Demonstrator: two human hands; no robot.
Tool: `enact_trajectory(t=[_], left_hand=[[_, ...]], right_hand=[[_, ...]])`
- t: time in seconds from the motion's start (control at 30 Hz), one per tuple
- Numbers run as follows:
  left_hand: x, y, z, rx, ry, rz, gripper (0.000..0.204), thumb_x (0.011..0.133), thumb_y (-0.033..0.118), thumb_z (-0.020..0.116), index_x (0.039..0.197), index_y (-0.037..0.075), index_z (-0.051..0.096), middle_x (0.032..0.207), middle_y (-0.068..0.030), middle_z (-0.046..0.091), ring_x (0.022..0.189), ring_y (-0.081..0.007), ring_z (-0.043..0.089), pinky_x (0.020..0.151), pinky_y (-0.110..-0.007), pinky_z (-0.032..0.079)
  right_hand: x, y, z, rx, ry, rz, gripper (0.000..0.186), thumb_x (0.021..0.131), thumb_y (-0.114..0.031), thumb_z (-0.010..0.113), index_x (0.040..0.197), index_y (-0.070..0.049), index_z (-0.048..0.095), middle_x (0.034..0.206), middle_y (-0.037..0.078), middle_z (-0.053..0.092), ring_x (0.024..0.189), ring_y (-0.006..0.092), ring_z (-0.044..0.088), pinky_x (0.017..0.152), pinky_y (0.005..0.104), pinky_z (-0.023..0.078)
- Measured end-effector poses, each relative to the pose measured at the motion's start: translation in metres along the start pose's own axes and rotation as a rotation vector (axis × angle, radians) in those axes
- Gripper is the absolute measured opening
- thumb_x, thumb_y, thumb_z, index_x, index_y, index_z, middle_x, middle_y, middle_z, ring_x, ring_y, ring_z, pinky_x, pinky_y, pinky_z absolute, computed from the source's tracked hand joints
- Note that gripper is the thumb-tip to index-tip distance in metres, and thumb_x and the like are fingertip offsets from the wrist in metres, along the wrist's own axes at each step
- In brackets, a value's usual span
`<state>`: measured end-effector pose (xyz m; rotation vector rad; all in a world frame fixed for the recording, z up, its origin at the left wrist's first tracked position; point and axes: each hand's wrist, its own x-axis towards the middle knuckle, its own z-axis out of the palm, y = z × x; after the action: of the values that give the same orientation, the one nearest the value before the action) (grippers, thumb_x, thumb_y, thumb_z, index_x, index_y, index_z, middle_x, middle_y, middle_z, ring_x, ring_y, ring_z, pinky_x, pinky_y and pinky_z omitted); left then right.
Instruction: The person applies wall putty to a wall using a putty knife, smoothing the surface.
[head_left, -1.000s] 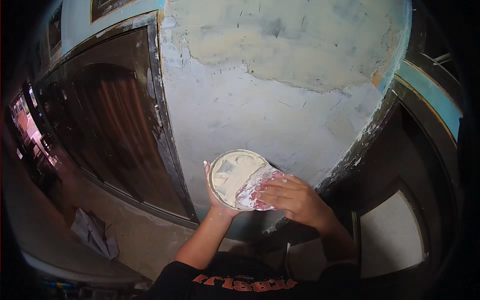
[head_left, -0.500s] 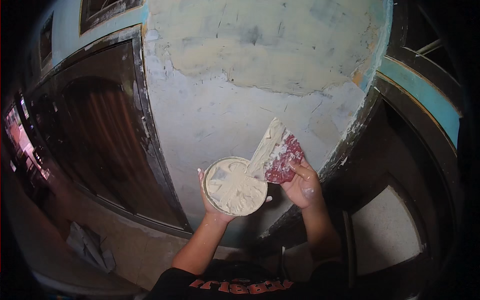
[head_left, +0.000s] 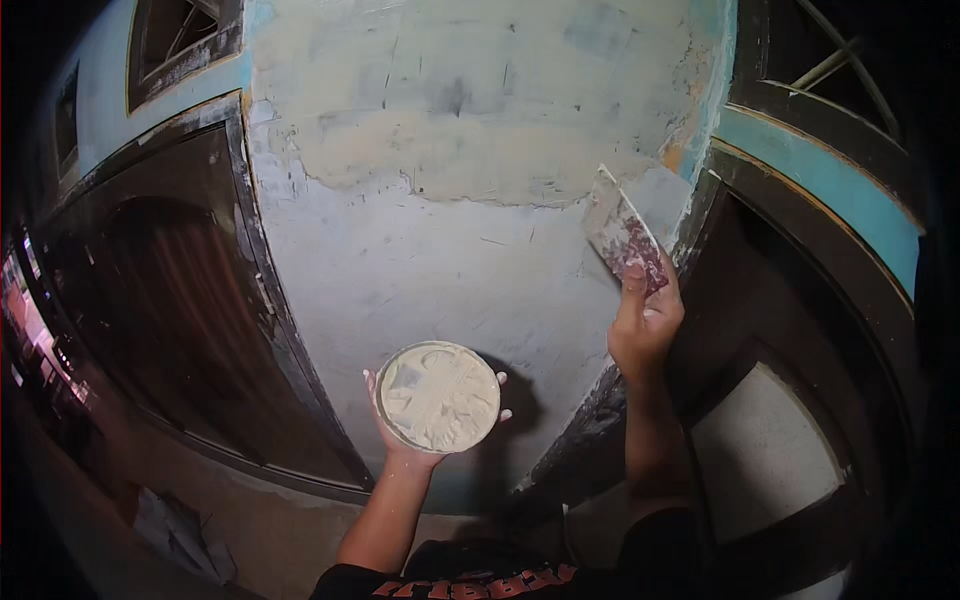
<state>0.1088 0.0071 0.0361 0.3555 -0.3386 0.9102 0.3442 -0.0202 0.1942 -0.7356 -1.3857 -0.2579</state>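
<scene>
My left hand [head_left: 404, 454] is wrapped under a round tub [head_left: 384, 418], its fingertips showing at both sides. Cream-coloured putty [head_left: 452, 412] fills the tub, its surface smeared and ridged. Up and to the right, my right hand [head_left: 648, 325] grips a red putty spreader [head_left: 634, 246] by its lower part, the thumb on the near face. Pale putty coats much of the spreader, which is tilted with its upper end close to the wall [head_left: 420, 250]. I cannot tell whether its edge touches the wall.
Smoother cream filler [head_left: 480, 120] covers the upper wall, with a ragged lower border above greyish-white plaster. A dark wooden door [head_left: 170, 300] stands at left, another dark door frame [head_left: 725, 210] at right. Crumpled pale material [head_left: 175, 535] lies on the floor at lower left.
My right hand has lifted the spreader away from the tub, up and to the right, turning it toward the wall. The tub in my left hand sits slightly lower and further left in view.
</scene>
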Motion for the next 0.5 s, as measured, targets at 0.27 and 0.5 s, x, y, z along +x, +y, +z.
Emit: enact_trajectory(t=[0.27,0.5], left_hand=[[-0.003,0.007,-0.002,0.079,0.027,0.017,0.111,0.08,0.093,0.04,0.157,0.014,0.036,0.16,-0.0261,0.033,0.143,-0.0607,0.029,0.107,-0.085,0.025],[-0.005,0.009,-0.004,0.024,-0.012,0.051,0.11,0.081,0.092,0.04,0.157,0.013,0.036,0.159,-0.0261,0.034,0.143,-0.0606,0.03,0.106,-0.085,0.026]], right_hand=[[0.088,0.024,0.014,-0.677,0.075,-0.703,0.042,0.09,0.007,0.059,0.131,0.001,0.064,0.127,0.017,0.065,0.124,0.0383,0.06,0.104,0.0459,0.047],[0.099,0.057,0.008,-1.064,0.115,-0.623,0.05,0.089,-0.001,0.063,0.137,-0.013,0.064,0.134,0.007,0.064,0.135,0.0324,0.053,0.111,0.0454,0.038]])
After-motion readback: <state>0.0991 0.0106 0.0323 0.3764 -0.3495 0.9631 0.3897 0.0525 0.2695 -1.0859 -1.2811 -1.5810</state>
